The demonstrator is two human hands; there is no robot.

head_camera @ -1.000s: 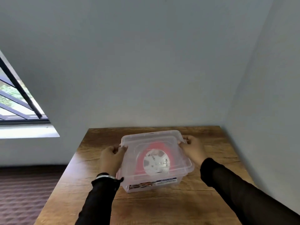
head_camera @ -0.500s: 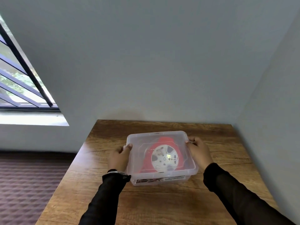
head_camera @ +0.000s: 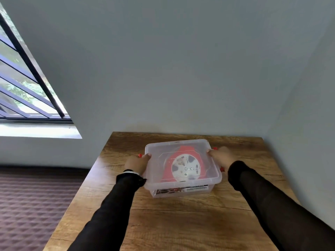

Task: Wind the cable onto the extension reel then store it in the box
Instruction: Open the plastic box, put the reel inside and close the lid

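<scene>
A clear plastic box point(head_camera: 208, 180) with its lid on stands on the wooden table point(head_camera: 181, 220). Through the lid I see the red extension reel point(head_camera: 185, 168) with its white round hub lying flat inside. My left hand point(head_camera: 136, 163) grips the box's left side at the lid edge, near a red latch. Gripping the right side by another red latch is my right hand point(head_camera: 220, 156). The cable itself cannot be made out through the lid.
The table stands in a corner, with grey walls behind it and close on its right. A barred window point(head_camera: 27, 87) is at the left. Patterned carpet point(head_camera: 32, 205) covers the floor left of the table.
The view has shifted, and the box now sits square on the table instead of tilted. Both hands stay on its sides, and red latches now show beside them.
</scene>
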